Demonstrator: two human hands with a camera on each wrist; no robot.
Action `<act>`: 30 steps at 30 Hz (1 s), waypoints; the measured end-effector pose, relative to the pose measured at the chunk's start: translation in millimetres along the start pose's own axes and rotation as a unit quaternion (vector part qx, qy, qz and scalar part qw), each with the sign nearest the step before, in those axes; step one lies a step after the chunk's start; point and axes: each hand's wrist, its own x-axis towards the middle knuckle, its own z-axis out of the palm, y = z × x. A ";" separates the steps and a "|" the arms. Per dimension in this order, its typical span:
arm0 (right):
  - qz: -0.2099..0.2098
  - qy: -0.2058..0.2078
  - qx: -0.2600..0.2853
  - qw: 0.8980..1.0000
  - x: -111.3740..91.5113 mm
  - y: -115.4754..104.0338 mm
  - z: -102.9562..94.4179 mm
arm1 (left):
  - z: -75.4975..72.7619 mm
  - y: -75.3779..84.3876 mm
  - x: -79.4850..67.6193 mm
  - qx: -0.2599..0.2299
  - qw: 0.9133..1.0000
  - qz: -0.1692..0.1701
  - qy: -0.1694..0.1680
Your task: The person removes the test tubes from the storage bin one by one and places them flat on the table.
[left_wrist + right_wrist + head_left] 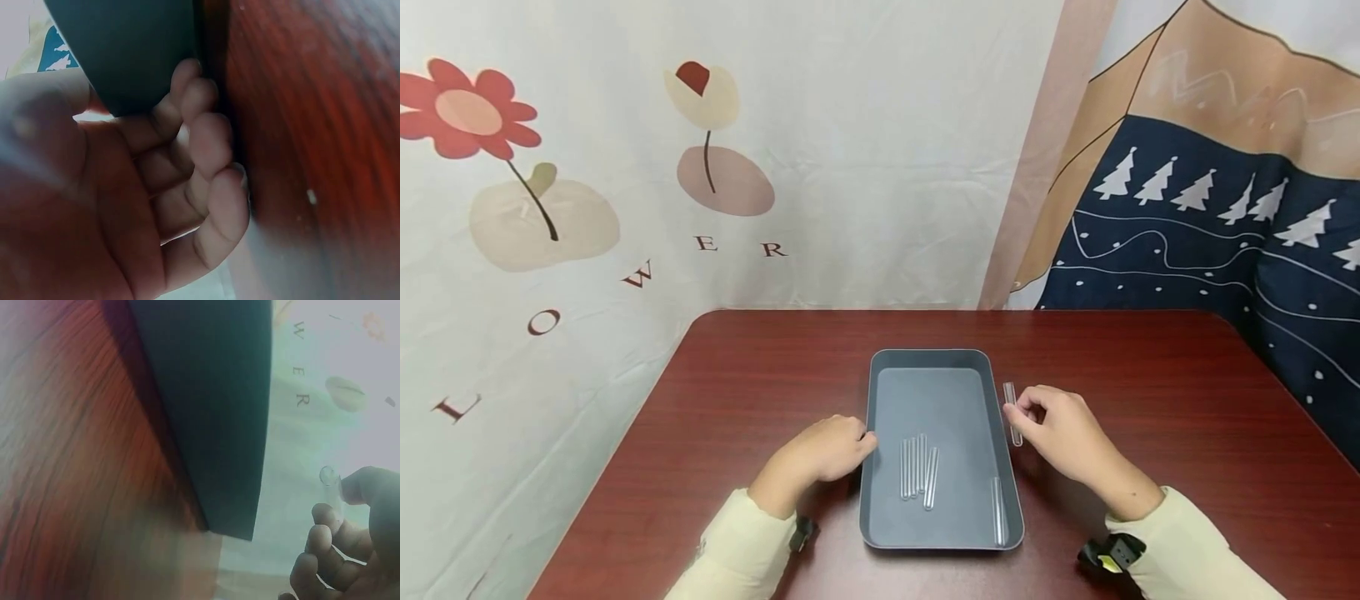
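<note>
A grey rectangular tray (928,400) lies lengthwise on the table. My left hand (827,450) grips its left side, the thumb at the rim and the curled fingers (211,147) against the outer wall in the left wrist view. Just outside the right rim, my right hand (1067,437) pinches a clear glass test tube (1009,392) between thumb and fingers. In the right wrist view the round end of this tube (327,475) points out past the fingertips. Inside the tray, several similar tubes (913,468) lie side by side left of the middle, and one more tube (997,512) lies along the right wall.
The dark red wooden table (760,367) reaches back to a printed curtain (880,167) with flowers and letters. At the right hangs a dark blue cloth (1157,242) with white trees. Both wrists carry black strapped devices (1112,554) over pale yellow sleeves.
</note>
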 end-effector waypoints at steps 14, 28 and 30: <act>0.055 -0.086 -0.029 0.994 1.5 26.9 -0.3 | -1.0 -2.4 3.1 -0.016 1.000 0.004 -0.009; 0.044 -0.123 -0.058 0.990 -2.8 37.1 9.3 | -0.8 -2.4 3.0 -0.015 1.000 0.007 -0.011; 0.043 -0.123 -0.061 0.990 -3.5 36.9 9.7 | 0.0 -2.4 2.9 -0.015 1.000 0.004 -0.014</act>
